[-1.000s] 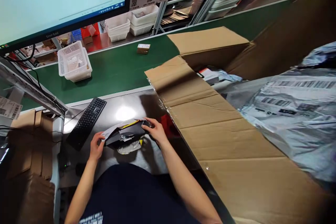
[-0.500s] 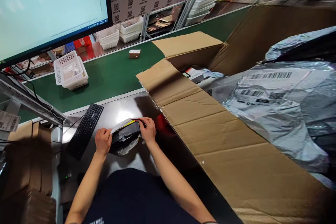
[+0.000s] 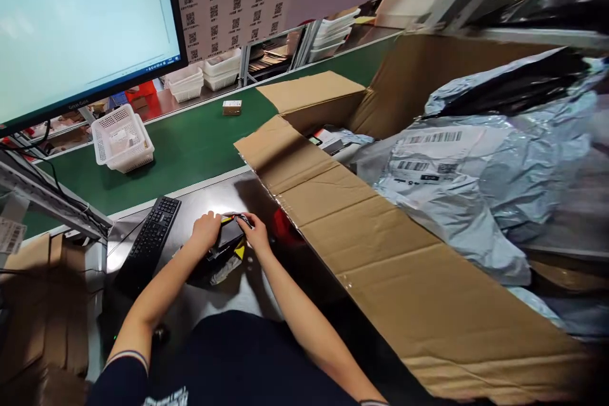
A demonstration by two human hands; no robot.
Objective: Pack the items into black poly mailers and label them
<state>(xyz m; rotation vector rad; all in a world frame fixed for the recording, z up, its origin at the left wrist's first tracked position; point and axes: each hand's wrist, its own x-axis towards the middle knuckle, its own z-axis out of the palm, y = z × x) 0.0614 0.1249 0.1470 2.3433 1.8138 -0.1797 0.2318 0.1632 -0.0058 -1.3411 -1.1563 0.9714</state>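
A small dark package (image 3: 227, 236) with yellow edging lies on the shiny steel worktable (image 3: 209, 200) in front of me. My left hand (image 3: 205, 230) grips its left end. At its right end my right hand (image 3: 257, 233) pinches the top edge. A crumpled clear plastic wrapper (image 3: 223, 271) sticks out from under the package. Both hands sit close together, just right of the black keyboard (image 3: 150, 242).
A big open cardboard box (image 3: 380, 228) full of grey mailer bags (image 3: 457, 171) fills the right side. A monitor (image 3: 80, 25) hangs upper left. Behind the table runs a green conveyor (image 3: 190, 139) carrying a white basket (image 3: 122, 137) and a small box (image 3: 231, 108). Flat cardboard (image 3: 42, 304) stands at left.
My hands have drawn closer together on the package, the left one sliding right onto its end. The view has shifted rightward and back.
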